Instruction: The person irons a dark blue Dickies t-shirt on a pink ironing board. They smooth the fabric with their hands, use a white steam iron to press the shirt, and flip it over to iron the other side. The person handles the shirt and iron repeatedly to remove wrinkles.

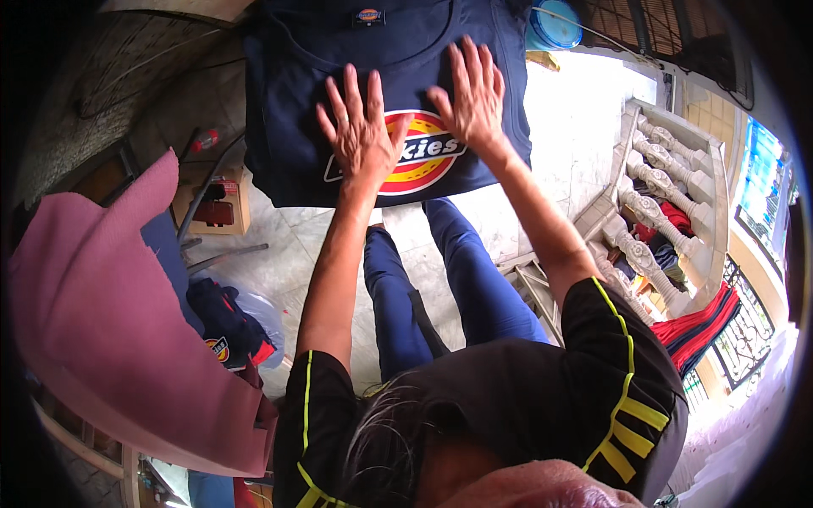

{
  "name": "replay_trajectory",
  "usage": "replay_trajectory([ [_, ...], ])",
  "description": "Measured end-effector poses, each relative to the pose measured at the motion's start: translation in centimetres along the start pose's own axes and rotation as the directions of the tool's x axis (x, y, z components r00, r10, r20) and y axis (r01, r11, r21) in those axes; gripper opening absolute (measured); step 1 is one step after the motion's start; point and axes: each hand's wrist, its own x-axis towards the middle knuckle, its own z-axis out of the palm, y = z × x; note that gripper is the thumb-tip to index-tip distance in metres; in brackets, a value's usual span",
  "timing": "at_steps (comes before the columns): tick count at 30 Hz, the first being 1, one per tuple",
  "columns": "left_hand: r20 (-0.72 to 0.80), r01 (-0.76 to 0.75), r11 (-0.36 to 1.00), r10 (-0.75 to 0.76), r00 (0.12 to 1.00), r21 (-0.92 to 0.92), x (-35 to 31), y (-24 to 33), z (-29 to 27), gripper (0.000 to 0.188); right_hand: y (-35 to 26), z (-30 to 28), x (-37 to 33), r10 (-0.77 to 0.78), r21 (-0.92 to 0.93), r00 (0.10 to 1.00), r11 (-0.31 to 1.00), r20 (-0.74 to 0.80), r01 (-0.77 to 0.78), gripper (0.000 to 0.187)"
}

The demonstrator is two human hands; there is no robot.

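Note:
A dark navy T-shirt [292, 127] lies folded in front of me, its round neckline at the far side and a red, yellow and white printed emblem on its chest. Whether more shirts lie beneath it, I cannot tell. My left hand [362, 127] rests flat on the cloth with fingers spread, covering the left part of the emblem. Just right of the emblem, my right hand [474, 97] lies on the shirt, fingers stretched toward the collar and thumb apart. Neither hand grips anything.
Pink cloth [127, 313] hangs at the left, near a bag of dark garments [233, 322] on the floor. A cardboard box [227, 203] stands behind. To the right is a white balustrade [669, 186] with red and dark cloth around it. A blue bucket [555, 25] sits at the far right.

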Motion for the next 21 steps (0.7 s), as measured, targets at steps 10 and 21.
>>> replay_trajectory([
  [10, 0.024, 0.448, 0.894, -0.448, 0.894, 0.001, -12.6, -9.7, -1.6, 0.076, 12.3, -0.1, -14.9, 0.665, 0.192, 0.743, 0.722, 0.075, -0.665, 0.073],
  [21, 0.081, 0.575, 0.728, -0.592, 0.802, -0.373, -16.7, -2.8, -1.1, 0.070, 1.9, 1.2, -14.2, 0.610, 0.446, 0.728, 0.582, 0.313, -0.680, 0.070],
])
